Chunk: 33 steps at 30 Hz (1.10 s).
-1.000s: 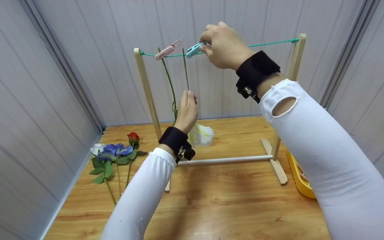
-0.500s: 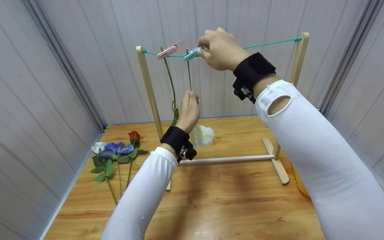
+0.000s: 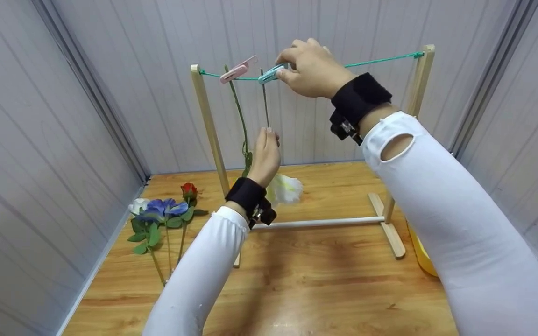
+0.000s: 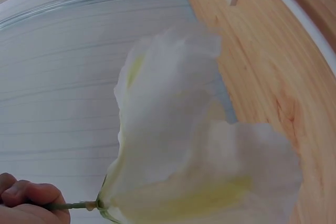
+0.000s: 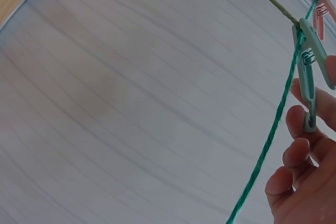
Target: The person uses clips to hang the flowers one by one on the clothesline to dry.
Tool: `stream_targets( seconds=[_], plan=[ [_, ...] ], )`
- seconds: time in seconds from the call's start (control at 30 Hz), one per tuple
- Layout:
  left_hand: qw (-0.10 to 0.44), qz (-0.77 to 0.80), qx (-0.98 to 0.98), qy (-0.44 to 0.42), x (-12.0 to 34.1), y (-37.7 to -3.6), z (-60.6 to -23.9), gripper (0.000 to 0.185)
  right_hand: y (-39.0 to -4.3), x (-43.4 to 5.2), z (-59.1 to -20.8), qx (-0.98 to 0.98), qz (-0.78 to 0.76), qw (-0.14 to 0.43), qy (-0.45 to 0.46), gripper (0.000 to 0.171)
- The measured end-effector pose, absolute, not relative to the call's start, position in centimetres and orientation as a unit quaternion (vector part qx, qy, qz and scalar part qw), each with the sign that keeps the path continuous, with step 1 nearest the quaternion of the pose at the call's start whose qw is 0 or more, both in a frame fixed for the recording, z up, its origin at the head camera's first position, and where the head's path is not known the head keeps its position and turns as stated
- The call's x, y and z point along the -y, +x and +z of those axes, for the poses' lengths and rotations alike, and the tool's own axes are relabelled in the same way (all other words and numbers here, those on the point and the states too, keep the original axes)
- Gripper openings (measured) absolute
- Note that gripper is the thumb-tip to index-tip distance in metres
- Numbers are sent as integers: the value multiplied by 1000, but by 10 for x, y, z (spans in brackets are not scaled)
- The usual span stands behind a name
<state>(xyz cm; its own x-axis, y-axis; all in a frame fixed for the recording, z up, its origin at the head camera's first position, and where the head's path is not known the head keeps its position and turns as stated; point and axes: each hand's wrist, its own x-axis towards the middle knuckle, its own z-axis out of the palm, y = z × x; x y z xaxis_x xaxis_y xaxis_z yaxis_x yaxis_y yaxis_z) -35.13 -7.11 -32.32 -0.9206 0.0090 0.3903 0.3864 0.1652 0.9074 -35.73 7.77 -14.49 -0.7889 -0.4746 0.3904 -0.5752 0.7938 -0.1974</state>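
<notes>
My left hand (image 3: 265,156) grips the thin stem (image 3: 265,105) of a white flower (image 4: 163,108), whose bloom hangs downward below the fist. The stem's upper end reaches the green cord (image 3: 381,61). There my right hand (image 3: 313,70) pinches a light blue clothespin (image 3: 272,73) between thumb and fingers. In the right wrist view the clothespin's tip sits over the cord and the stem end. Left of it, a pink clothespin (image 3: 235,73) holds a second green stem (image 3: 240,109) on the cord; its flower is mostly hidden behind my left hand.
The cord runs between two wooden posts (image 3: 209,126) joined low down by a white bar (image 3: 320,223). On the table's left lie a red rose (image 3: 188,190), a blue flower (image 3: 164,208) and a white flower (image 3: 138,206). A yellow container (image 3: 421,254) is partly hidden by my right sleeve.
The blue clothespin has moved left and slightly down from beside the stem onto its upper end at the cord. My left hand has barely moved and keeps its grip.
</notes>
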Motion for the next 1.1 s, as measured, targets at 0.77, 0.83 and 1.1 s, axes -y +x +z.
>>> stream_targets(
  seconds=[0.77, 0.83, 1.1],
  plan=[
    [179, -574, 782, -165, 81, -342, -316, 60, -350, -124, -159, 867, 261, 288, 312, 34],
    [197, -546, 795, -176, 82, -339, -317, 64, -348, -129, -164, 857, 264, 302, 324, 30],
    [344, -468, 786, -211, 85, -327, -326, 50, -340, -154, -188, 827, 246, 316, 394, 16]
  ],
)
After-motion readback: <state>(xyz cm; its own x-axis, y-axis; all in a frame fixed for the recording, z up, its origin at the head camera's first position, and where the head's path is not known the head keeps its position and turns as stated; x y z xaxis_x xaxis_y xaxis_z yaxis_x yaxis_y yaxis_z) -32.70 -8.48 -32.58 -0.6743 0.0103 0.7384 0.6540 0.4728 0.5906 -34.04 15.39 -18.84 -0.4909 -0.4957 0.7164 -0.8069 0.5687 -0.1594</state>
